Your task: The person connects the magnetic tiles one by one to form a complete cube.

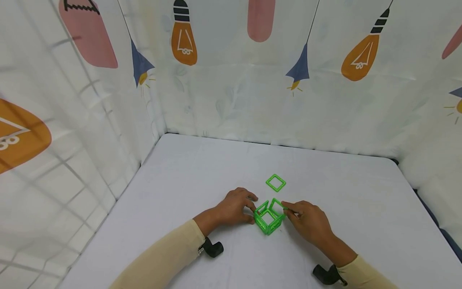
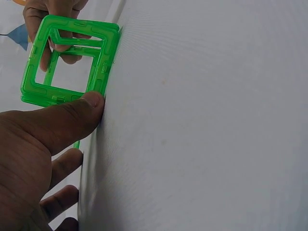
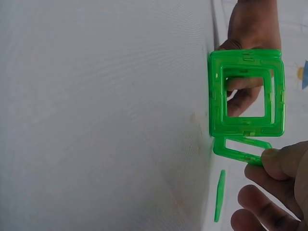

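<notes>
An open-topped box (image 1: 268, 218) built from green see-through square magnetic tiles stands on the white table between the hands. My left hand (image 1: 236, 206) holds the box at its left side. In the left wrist view the thumb (image 2: 91, 103) lies along the lower edge of a wall. Between thumb and forefinger, my right hand (image 1: 306, 220) pinches a square tile (image 3: 240, 154) by its edge. This tile leans outward at the box's far right side, its lower edge right at the box. Farther back, one loose green tile (image 1: 276, 183) lies flat.
The white table (image 1: 216, 160) reaches back to a hanging sheet (image 1: 231, 100) printed with lamps and bulbs. Another sheet (image 1: 83, 168) closes off the left side. A small black camera is strapped to each wrist.
</notes>
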`<state>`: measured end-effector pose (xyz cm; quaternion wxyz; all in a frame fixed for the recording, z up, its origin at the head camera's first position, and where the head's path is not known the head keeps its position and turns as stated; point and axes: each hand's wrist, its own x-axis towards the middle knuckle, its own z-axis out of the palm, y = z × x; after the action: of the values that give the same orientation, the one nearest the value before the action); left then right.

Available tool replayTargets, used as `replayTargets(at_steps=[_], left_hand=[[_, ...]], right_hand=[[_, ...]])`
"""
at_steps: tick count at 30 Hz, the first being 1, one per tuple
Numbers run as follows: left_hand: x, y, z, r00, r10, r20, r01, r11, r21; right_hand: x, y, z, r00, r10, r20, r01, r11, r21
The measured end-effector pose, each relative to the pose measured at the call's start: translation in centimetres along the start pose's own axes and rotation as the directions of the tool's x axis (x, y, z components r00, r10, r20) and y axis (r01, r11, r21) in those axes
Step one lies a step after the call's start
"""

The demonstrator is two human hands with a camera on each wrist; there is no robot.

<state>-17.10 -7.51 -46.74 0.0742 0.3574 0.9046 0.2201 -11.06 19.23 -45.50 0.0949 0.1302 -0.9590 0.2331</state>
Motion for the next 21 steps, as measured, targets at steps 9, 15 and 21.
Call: replayTargets(at_steps=[9,15,21], left_hand=[[-0.03,0.03,0.03,1.0,-0.006,-0.001,0.006,1.0,0.002],[-0.04,-0.01,0.04,1.0,-0.008,0.0,0.008,1.0,-0.007],[-0.01,-0.03,0.06,1.0,-0.005,0.0,0.005,1.0,-0.013]], right_hand=[[0.07,0.06,-0.07,0.999,-0.023,0.042,0.02,0.998,0.058],[0.08,0.26,-0.05,0.998,-0.027,0.058,0.023,0.997,0.071],[0.08,0.45,-0.11,0.997,-0.039,0.072,0.033,0.996,0.082]])
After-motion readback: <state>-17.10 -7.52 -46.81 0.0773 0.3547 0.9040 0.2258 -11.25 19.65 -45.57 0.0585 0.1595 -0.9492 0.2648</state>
